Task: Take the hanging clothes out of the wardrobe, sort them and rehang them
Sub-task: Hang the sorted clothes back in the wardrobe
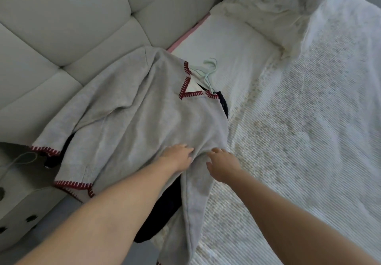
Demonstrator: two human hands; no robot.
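At the bed's left edge, both hands' grips pinch the grey top.

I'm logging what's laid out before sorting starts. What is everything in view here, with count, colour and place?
sweater: one, grey with red stitched edging, spread on the bed's left side, over the dark clothes
dark clothes: count unclear, navy or black, under the sweater, showing at its edges
hangers: at least two, pale green, at the sweater's neckline
bed cover: one, white, textured, across the right
pillow: one, white, top right
headboard: one, grey, padded, upper left
nightstand: one, pale, lower left, a thin cord on top
left hand: on the sweater's lower part, fingers bent into the fabric
right hand: at the sweater's right edge, fingers loosely curled; grip unclear
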